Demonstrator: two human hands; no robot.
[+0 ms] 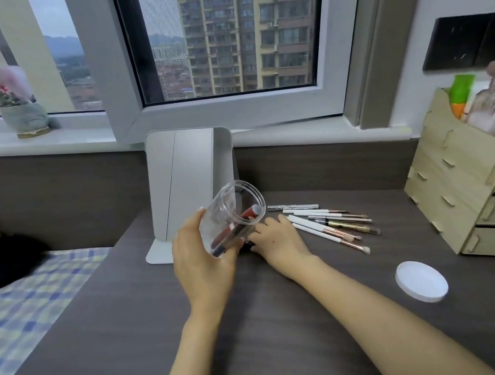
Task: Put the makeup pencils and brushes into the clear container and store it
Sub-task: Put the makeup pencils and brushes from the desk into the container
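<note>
Centre of the frame: the left hand (200, 257) is wrapped around the clear container (232, 216), holding it off the desk (259, 328) and tipped, its open mouth angled up and to the right — toward the pile, so items can slide in without standing it up each time. A few pieces already lie inside, among them a red pencil (235, 225) and a dark one leaning along the lower wall.

The right hand (274, 239) is low on the desk just right of the container, fingers curled down at something dark beneath it — whether they have closed on it I cannot tell. Just right of that hand, the remaining makeup brushes (331, 226) lie fanned out, white handles pointing in toward the hand, an easy reach.

Lower right, the white lid (421, 280) sits well apart — off so the mouth stays free. At the right edge stands a wooden drawer organizer (475, 187), likely where the container gets stored. Behind the container, a folding mirror (191, 182) stands upright.
</note>
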